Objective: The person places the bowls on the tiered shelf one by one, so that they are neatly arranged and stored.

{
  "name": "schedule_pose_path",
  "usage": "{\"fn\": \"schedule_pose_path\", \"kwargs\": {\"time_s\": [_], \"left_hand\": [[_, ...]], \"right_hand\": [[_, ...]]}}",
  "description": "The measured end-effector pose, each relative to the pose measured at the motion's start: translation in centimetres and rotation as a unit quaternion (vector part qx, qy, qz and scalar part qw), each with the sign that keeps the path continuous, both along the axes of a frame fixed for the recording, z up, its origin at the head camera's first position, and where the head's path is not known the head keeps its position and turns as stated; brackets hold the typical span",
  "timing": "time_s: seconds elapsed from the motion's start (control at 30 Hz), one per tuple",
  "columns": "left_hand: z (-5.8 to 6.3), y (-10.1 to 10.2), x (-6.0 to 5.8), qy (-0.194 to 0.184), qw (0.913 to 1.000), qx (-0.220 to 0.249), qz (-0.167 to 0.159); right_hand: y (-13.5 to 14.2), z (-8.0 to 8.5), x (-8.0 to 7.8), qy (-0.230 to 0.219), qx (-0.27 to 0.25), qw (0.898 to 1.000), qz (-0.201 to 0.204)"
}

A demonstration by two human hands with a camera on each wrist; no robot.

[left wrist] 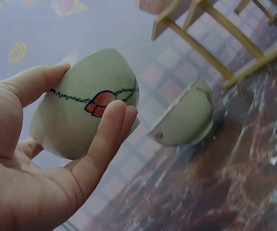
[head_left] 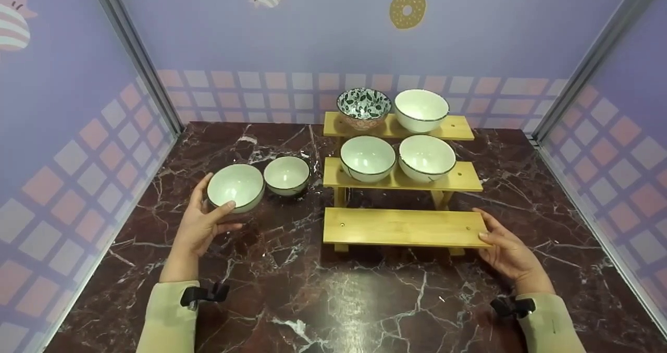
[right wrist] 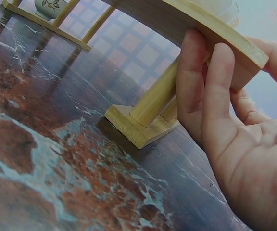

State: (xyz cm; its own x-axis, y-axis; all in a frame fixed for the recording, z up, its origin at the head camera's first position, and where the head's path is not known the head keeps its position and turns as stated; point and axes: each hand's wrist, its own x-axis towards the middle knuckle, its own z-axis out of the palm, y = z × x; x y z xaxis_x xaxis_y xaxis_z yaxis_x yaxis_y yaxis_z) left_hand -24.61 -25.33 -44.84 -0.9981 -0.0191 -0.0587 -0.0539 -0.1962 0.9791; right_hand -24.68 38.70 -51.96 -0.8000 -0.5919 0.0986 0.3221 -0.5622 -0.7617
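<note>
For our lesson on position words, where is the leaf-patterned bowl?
In the head view, the leaf-patterned bowl sits on the left of the top shelf of the wooden rack, beside a white bowl.

Six bowls [head_left: 235, 183], one wooden rack [head_left: 404, 227].

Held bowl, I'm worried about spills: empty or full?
Empty: in the head view, the bowl in the left grip shows a bare inside.
</note>
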Motion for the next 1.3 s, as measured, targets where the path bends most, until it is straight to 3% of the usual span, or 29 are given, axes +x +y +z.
{"fn": "schedule_pose_path", "kwargs": {"time_s": [0.37, 0.7, 0.97, 1.3], "left_hand": [[1.8, 1.9, 1.4, 0.021, 0.9971, 0.01, -0.073], [3.2, 4.1, 2.0, 0.028, 0.9927, -0.007, -0.117], [3.6, 5.5, 2.3, 0.038, 0.9863, 0.001, -0.16], [3.5, 7.5, 2.0, 0.039, 0.9777, 0.008, -0.206]], "right_hand": [[-0.1, 0.2, 0.1, -0.004, 0.014, 1.0, -0.012], [-0.2, 0.2, 0.1, -0.012, 0.02, 0.999, -0.023], [0.0, 0.0, 0.0, -0.011, -0.002, 1.0, -0.009], [0.0, 0.0, 0.1, -0.007, 0.009, 1.0, -0.012]]}}
